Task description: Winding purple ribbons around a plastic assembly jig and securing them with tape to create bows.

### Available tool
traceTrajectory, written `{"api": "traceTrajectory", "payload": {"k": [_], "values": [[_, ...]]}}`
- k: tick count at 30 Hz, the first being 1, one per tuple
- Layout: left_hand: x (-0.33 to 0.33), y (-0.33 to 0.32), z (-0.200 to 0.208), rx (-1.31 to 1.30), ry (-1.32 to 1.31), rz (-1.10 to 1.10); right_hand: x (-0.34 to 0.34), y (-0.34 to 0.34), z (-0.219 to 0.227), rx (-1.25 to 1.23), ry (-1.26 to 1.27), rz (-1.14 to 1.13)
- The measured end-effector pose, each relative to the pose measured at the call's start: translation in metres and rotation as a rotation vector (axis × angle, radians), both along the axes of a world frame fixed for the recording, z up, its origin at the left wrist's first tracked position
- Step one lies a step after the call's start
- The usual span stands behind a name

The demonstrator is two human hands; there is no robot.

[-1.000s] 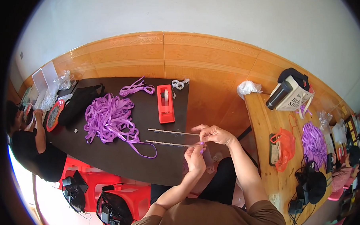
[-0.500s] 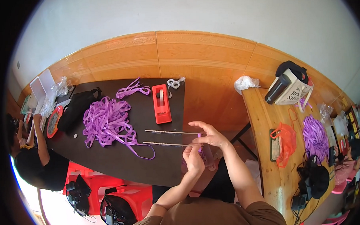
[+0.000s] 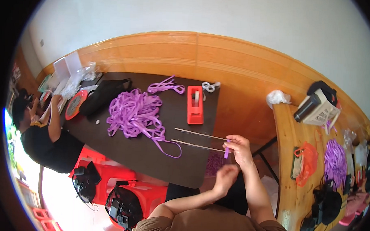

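My right hand [image 3: 241, 149] grips the near ends of two thin wooden sticks [image 3: 198, 140] that lie across the dark table [image 3: 151, 155], with a short purple ribbon piece [image 3: 227, 150] pinched at the stick ends. My left hand [image 3: 225, 177] hovers just below, blurred, fingers curled, a little apart from the sticks; I cannot tell if it holds anything. A big pile of purple ribbon [image 3: 135, 111] lies on the table's middle, one strand trailing toward the sticks. A red tape dispenser [image 3: 195, 104] stands beyond the sticks.
Scissors [image 3: 209, 87] lie at the table's far edge. A black bag [image 3: 102, 97] and a red round tray [image 3: 75, 104] sit at the left, where another person [image 3: 42, 131] works. Red stools [image 3: 125, 186] stand below. A wooden bench [image 3: 309, 168] on the right carries more ribbon and bags.
My left hand has dropped away from the stick ends toward me, and my right hand stays on the sticks. The view has shifted slightly.
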State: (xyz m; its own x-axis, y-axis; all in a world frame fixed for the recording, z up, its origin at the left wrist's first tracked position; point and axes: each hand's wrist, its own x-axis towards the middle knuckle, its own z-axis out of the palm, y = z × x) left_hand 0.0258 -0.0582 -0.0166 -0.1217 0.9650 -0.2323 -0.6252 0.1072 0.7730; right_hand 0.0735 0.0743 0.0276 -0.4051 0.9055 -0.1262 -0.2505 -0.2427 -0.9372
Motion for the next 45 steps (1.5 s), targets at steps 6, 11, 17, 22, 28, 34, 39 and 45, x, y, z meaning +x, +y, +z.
{"api": "traceTrajectory", "payload": {"k": [6, 11, 17, 22, 28, 34, 39, 45], "values": [[-0.098, -0.063, 0.117, 0.774, 0.761, -0.485, 0.005, -0.01, -0.01, 0.031, 0.111, -0.129], [-0.188, -0.056, 0.131, 0.534, 1.63, 0.325, 0.025, -0.011, -0.033, 0.124, 0.084, -0.369], [-0.193, -0.049, 0.098, 0.439, 1.822, 0.319, 0.051, -0.018, -0.149, 0.271, -0.547, -0.301], [-0.137, -0.056, 0.087, 0.73, 1.563, 0.115, 0.019, -0.079, -0.015, 0.763, -0.493, -0.493], [-0.091, -0.059, 0.114, 0.837, 1.247, -0.138, 0.01, -0.104, 0.029, 0.165, 0.104, 0.258], [-0.088, -0.054, 0.116, 0.847, 0.822, -0.407, 0.014, -0.106, 0.026, -0.077, 0.511, 0.543], [-0.083, -0.042, 0.133, 0.93, 0.479, -0.523, 0.018, -0.101, 0.055, 0.291, 0.297, 0.356], [-0.068, -0.032, 0.123, 0.907, 0.169, -0.654, 0.04, -0.093, 0.05, 0.628, -0.211, 0.02]]}}
